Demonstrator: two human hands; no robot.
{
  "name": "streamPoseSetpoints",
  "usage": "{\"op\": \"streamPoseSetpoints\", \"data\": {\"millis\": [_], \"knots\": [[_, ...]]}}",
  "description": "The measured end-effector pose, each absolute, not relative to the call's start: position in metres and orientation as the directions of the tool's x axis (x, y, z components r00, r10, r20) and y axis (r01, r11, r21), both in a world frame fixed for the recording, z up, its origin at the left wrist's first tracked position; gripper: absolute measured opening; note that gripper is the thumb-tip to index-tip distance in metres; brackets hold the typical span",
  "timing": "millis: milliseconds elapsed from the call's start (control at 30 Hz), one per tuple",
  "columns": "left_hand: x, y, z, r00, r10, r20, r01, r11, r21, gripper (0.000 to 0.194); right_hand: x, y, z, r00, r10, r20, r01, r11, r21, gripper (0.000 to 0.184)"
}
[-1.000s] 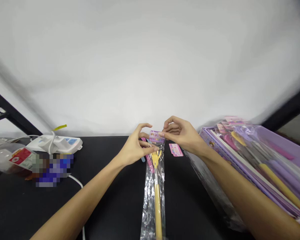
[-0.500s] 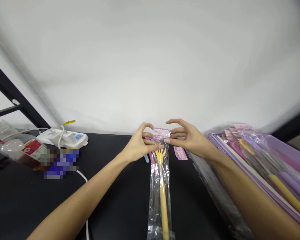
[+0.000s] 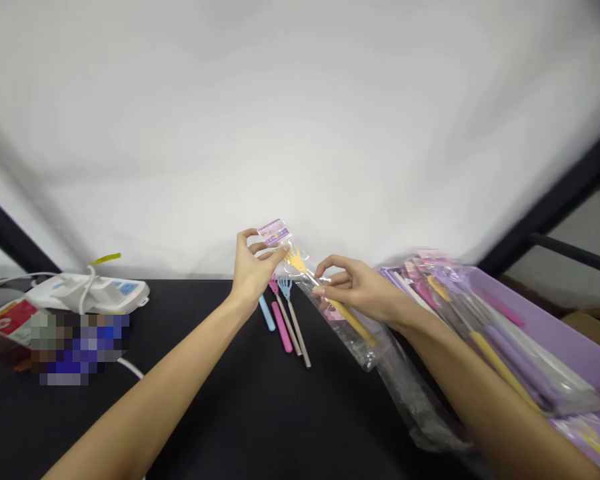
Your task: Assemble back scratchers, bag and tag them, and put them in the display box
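Black table observed across the bottom of the frame. Crumpled clear plastic lies at lower right, alongside a purple box holding bagged scratchers. Near the centre, on the table: a pink handle, a blue handle, and two metal rods, one with a pink hand-shaped head, one with a blue hand-shaped head. Just right of these, a clear sleeve containing a yellow scratcher slants from centre to lower right, yellow head uppermost. Right hand: thumb and fingers narrowed on the sleeve about the scratcher's shaft. Left hand: pinching the sleeve's top end, beside its printed card. White power strip noted at left; pale wall behind everything.
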State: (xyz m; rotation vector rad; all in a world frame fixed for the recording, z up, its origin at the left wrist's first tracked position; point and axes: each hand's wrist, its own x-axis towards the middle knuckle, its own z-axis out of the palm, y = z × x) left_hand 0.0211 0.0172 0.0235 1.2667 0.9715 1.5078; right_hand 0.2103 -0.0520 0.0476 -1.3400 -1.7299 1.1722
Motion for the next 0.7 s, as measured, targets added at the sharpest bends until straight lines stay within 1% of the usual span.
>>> {"op": "streamPoseSetpoints", "data": {"millis": [100, 200, 267, 333, 367, 433, 533, 633, 700], "knots": [[0.051, 0.015, 0.025, 0.102, 0.969, 0.225, -0.135, -0.211, 0.968, 0.059, 0.253, -0.062, 0.062, -0.138, 0.989, 0.059, 0.529, 0.125, -0.839, 0.026], [0.087, 0.004, 0.019, 0.346, 0.917, 0.195, -0.035, -0.196, 0.980, 0.044, 0.305, -0.076, 0.071, 0.059, 0.988, 0.146, 0.681, 0.067, -0.729, 0.028], [0.110, -0.007, 0.014, 0.537, 0.825, 0.177, 0.030, -0.229, 0.973, 0.034, 0.337, -0.086, 0.070, 0.210, 0.948, 0.237, 0.779, -0.016, -0.627, 0.030], [0.132, -0.019, 0.010, 0.694, 0.701, 0.163, 0.067, -0.288, 0.955, 0.031, 0.361, -0.097, 0.062, 0.320, 0.893, 0.317, 0.843, -0.116, -0.526, 0.028], [0.143, -0.025, 0.008, 0.749, 0.644, 0.158, 0.075, -0.319, 0.945, 0.031, 0.370, -0.101, 0.057, 0.351, 0.876, 0.330, 0.858, -0.159, -0.489, 0.027], [0.161, -0.035, 0.006, 0.817, 0.555, 0.158, 0.072, -0.370, 0.926, 0.029, 0.381, -0.110, 0.042, 0.371, 0.871, 0.322, 0.876, -0.212, -0.434, 0.022], [0.181, -0.043, 0.002, 0.849, 0.490, 0.199, 0.049, -0.446, 0.894, 0.027, 0.388, -0.121, 0.022, 0.351, 0.885, 0.306, 0.909, -0.244, -0.337, 0.013], [0.188, -0.045, -0.003, 0.856, 0.465, 0.227, 0.059, -0.522, 0.851, 0.025, 0.387, -0.131, 0.014, 0.303, 0.885, 0.353, 0.947, -0.237, -0.218, 0.016], [0.184, -0.042, -0.002, 0.859, 0.458, 0.228, 0.078, -0.557, 0.827, 0.023, 0.381, -0.136, 0.020, 0.271, 0.871, 0.409, 0.961, -0.222, -0.164, 0.020]]}}
